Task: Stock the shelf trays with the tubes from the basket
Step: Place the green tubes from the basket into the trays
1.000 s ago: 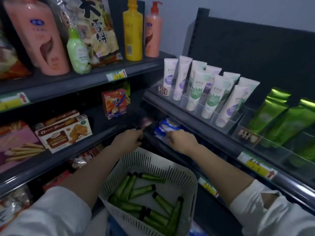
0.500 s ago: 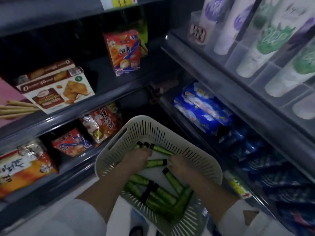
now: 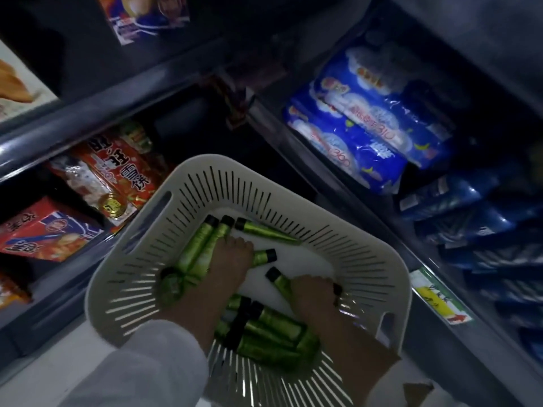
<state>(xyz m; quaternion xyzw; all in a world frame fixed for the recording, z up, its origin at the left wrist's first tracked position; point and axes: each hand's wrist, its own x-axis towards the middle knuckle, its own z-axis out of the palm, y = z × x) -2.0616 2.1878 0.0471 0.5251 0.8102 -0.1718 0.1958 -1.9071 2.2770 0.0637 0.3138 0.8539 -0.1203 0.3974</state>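
Upper right of the frame, the blue packs carry the numbers "310" on the upper one and "360" on the lower; their Chinese writing is too blurred to read. Left of centre, a red snack bag shows large white Chinese characters, seemingly 雪饼, lying upside down. The yellow shelf label at lower right is illegible.

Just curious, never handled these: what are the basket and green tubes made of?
The basket looks like moulded white plastic, matte, with slots. The green tubes are probably soft plastic or foil laminate, given their glossy metallic sheen; black caps look plastic.
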